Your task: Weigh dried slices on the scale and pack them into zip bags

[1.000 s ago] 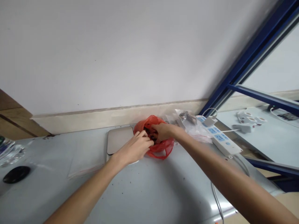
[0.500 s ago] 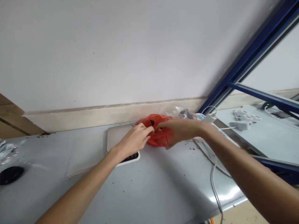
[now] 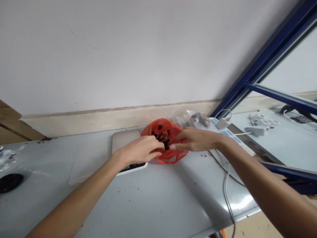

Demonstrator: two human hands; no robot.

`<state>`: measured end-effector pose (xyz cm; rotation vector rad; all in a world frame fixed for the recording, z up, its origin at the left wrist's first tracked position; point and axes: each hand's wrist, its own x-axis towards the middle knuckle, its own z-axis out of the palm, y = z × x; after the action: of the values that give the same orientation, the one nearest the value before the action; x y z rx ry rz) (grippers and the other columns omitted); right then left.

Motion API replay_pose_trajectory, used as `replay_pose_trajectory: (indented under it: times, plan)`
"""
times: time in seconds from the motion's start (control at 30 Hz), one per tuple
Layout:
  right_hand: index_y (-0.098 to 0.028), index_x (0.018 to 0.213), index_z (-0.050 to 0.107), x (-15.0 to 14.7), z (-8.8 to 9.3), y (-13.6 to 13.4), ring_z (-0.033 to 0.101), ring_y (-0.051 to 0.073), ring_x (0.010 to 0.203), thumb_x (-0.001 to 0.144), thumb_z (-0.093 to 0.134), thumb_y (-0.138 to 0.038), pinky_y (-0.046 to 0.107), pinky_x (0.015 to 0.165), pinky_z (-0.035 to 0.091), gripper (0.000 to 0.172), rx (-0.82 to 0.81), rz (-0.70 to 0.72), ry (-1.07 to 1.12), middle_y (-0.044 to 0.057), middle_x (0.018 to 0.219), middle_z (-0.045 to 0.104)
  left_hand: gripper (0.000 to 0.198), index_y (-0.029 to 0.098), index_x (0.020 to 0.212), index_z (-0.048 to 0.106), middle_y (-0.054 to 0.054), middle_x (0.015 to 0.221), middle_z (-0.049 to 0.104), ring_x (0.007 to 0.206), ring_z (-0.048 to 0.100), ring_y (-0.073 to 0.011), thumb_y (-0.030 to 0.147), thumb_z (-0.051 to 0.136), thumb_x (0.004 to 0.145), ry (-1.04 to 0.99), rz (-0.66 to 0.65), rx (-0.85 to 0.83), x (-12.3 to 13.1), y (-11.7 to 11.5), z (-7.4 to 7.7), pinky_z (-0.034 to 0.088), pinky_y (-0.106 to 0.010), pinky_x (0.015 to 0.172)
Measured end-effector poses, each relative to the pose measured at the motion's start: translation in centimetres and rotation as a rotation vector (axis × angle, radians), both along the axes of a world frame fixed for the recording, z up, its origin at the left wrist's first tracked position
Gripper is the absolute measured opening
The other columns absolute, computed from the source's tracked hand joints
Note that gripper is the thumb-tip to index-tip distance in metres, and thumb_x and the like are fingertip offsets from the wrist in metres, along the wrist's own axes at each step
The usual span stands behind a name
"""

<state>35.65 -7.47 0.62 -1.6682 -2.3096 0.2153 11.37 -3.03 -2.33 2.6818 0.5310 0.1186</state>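
Observation:
A red plastic bag (image 3: pixel 164 124) stands with its mouth spread wide on the grey metal table (image 3: pixel 151 198). Dark brown, dried-looking flakes (image 3: pixel 163 136) lie inside it. My left hand (image 3: pixel 146 147) grips the bag's left rim, its fingers curled over the edge. On the opposite side, my right hand (image 3: pixel 192 138) has the right rim between thumb and fingers; part of the grip is hidden. Partly under my left wrist is a flat kitchen scale (image 3: pixel 123 140) with a black control strip along its front.
Right of the bag are a clear plastic bag (image 3: pixel 198 119), a white power strip (image 3: pixel 229 134) and loose cables (image 3: pixel 226 188). A blue metal frame (image 3: pixel 235 89) rises beyond. At the left lie a black round object (image 3: pixel 11 182) and crumpled clear plastic (image 3: pixel 7 158). A wall (image 3: pixel 123 59) backs the table.
The red bag's bunched mouth has been pulled apart, and the dark flakes inside now show. My hands have moved farther from each other and slightly nearer the table's front.

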Motion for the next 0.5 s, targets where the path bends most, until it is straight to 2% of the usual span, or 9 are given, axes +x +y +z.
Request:
replay_pose_trajectory:
  times: [0.07,0.17,0.23,0.3,0.4,0.47,0.5]
  plan:
    - [-0.023,0.121,0.068,-1.0,-0.5,0.5,0.062,0.021,0.077,0.078,0.061,-0.018,0.031,0.073,0.043,0.044,-0.003,-0.038,0.016,0.003,0.086,0.073,0.022,0.021,0.092,0.075,-0.002,0.088,0.073,0.088,0.066,-0.0197,0.022,0.055,0.101,-0.035,0.006,-0.027,-0.1,-0.3,-0.3,0.05,-0.031,0.076]
    - [-0.025,0.135,0.061,-2.7,-0.6,1.6,0.065,0.022,0.079,0.081,0.058,-0.016,0.031,0.074,0.045,0.055,-0.005,-0.085,0.048,0.003,0.087,0.075,0.029,0.019,0.085,0.075,-0.006,0.091,0.072,0.1,0.063,-0.0247,0.032,0.056,0.103,-0.124,0.174,0.128,0.0,-0.2,-0.4,0.053,-0.038,0.09]
    - [-0.024,0.145,0.053,-3.7,-0.2,2.3,0.067,0.023,0.08,0.083,0.054,-0.013,0.032,0.074,0.046,0.063,-0.013,-0.134,0.081,0.002,0.085,0.075,0.023,0.018,0.089,0.076,-0.011,0.105,0.07,0.113,0.058,-0.0313,0.04,0.069,0.095,-0.135,0.336,0.288,0.1,-0.1,-0.3,0.051,-0.047,0.101]
    - [-0.022,0.15,0.047,-4.7,0.3,2.6,0.069,0.023,0.081,0.086,0.051,-0.011,0.032,0.074,0.048,0.065,-0.015,-0.2,0.13,0.003,0.085,0.075,0.038,0.019,0.107,0.076,-0.014,0.126,0.064,0.124,0.053,-0.0367,0.045,0.083,0.081,-0.107,0.463,0.36,0.0,0.2,-0.2,0.049,-0.054,0.106]
    - [-0.018,0.131,0.061,-6.0,0.6,2.8,0.07,0.023,0.084,0.092,0.051,-0.015,0.03,0.072,0.048,0.041,-0.086,-0.257,0.059,0.007,0.091,0.076,0.065,0.022,0.13,0.066,-0.015,0.143,0.057,0.133,0.048,-0.0392,0.047,0.086,0.073,-0.047,0.515,0.321,-0.4,0.4,-0.2,0.048,-0.057,0.11]
    - [-0.018,0.111,0.069,-6.6,0.3,2.9,0.07,0.024,0.088,0.091,0.06,-0.023,0.03,0.07,0.049,0.023,-0.206,-0.244,-0.087,0.01,0.098,0.076,0.068,0.02,0.135,0.062,-0.015,0.148,0.056,0.138,0.046,-0.0385,0.047,0.083,0.076,-0.025,0.491,0.265,-0.6,0.5,-0.3,0.046,-0.055,0.114]
    - [-0.018,0.107,0.07,-6.8,0.0,3.0,0.07,0.025,0.091,0.087,0.067,-0.027,0.03,0.07,0.049,0.022,-0.265,-0.235,-0.153,0.011,0.101,0.077,0.07,0.019,0.138,0.06,-0.016,0.149,0.056,0.14,0.045,-0.0381,0.047,0.081,0.078,-0.019,0.477,0.243,-0.7,0.6,-0.4,0.045,-0.054,0.116]
